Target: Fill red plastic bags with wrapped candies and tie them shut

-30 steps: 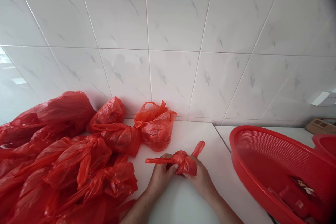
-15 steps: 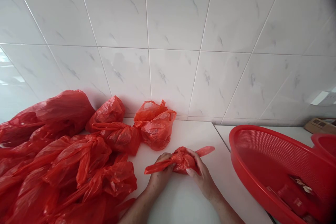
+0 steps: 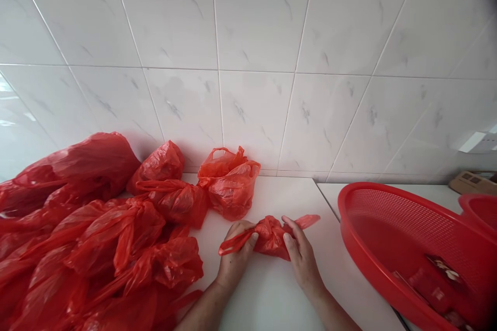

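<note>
The white marble-look tile wall (image 3: 248,62) fills the upper half of the view, and below it runs the white surface (image 3: 267,295), which serves as the reference for everything else. Along the surface's left side lies a big heap of stuffed red plastic bags (image 3: 81,238), tied at their tops and reaching the wall. At the surface's right side, past a seam, sits a wide oval red mesh basket (image 3: 404,248), tilted, with flat red packets (image 3: 427,284) inside. Beyond it, a second red basket (image 3: 479,212) shows only in part, and a small cardboard box (image 3: 468,183) stands near the wall.

At the back of the surface, against the wall, rests a bulging orange-red bag (image 3: 231,189) with its handles up, just beside the heap.

Near the front middle of the surface, a bunched red bag (image 3: 269,238) is held between the left hand (image 3: 235,256) and the right hand (image 3: 303,258), just above the surface, with a twisted tail out to each side. The left fingers (image 3: 240,230) are closed around the left tail. The right fingers (image 3: 289,232) lie spread against the bag's body, and whether they grip it cannot be told.
</note>
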`<act>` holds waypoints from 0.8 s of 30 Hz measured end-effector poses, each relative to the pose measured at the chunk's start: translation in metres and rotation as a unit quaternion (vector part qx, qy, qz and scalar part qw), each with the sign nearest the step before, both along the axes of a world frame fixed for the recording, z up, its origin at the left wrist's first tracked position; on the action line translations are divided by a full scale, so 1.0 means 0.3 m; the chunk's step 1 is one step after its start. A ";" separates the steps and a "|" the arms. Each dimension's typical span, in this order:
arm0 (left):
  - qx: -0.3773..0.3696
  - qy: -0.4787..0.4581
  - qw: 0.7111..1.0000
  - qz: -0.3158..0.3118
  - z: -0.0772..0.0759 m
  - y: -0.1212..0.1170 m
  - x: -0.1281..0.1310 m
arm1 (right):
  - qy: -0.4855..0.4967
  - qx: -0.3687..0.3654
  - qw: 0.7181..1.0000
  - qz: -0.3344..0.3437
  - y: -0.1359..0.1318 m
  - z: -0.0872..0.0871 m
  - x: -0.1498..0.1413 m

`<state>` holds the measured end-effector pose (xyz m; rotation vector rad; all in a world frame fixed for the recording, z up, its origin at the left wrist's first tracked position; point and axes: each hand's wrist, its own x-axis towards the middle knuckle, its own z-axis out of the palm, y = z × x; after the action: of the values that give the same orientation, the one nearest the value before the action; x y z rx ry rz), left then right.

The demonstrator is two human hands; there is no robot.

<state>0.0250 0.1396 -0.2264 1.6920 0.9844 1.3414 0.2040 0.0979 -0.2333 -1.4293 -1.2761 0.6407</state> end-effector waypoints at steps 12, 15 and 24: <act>-0.020 -0.037 0.999 0.034 0.003 0.008 -0.006 | -0.006 -0.013 0.997 -0.070 0.012 0.003 0.028; -0.023 -0.030 0.998 0.043 -0.007 0.012 -0.007 | 0.002 -0.040 0.995 -0.087 0.025 -0.001 0.042; -0.029 -0.008 0.999 0.034 -0.011 0.020 -0.006 | 0.008 -0.013 0.995 -0.097 0.016 0.012 0.043</act>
<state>0.0231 0.1456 -0.2297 1.6157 1.0695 1.3552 0.2169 0.1027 -0.2297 -1.5442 -1.1033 0.5377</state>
